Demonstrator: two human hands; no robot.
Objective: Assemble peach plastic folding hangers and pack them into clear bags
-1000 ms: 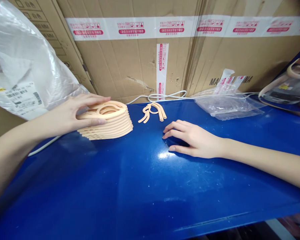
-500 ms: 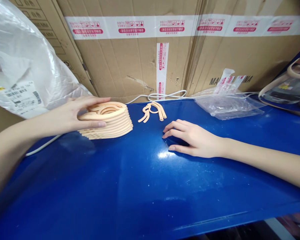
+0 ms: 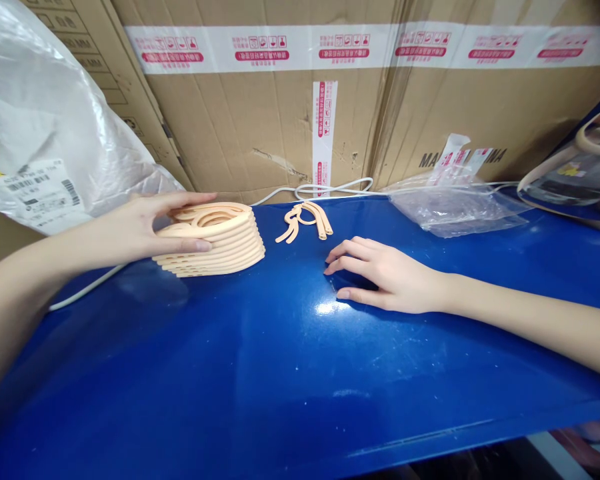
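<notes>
A neat stack of beige plastic folding hangers [image 3: 230,243] lies on the blue tabletop [image 3: 240,373], left of centre. My left hand [image 3: 145,223] holds the stack's left end, thumb along the near side and fingers over the far side. The left end is partly hidden by that hand. Apart from the stack, to its right, lies a small folded beige hanger [image 3: 320,219] with hook-like ends and a ring. My right hand [image 3: 375,273] rests palm down on the tabletop, nearer than the loose hanger. Its fingers are apart, slightly curled, and it holds nothing.
Large cardboard boxes [image 3: 230,127] stand along the back. A white plastic mailing bag [image 3: 45,120] leans at the left. A white cable [image 3: 335,189] runs along the rear edge. At the back right are a clear plastic bag [image 3: 445,210] and a transparent container with beige trim [image 3: 575,177].
</notes>
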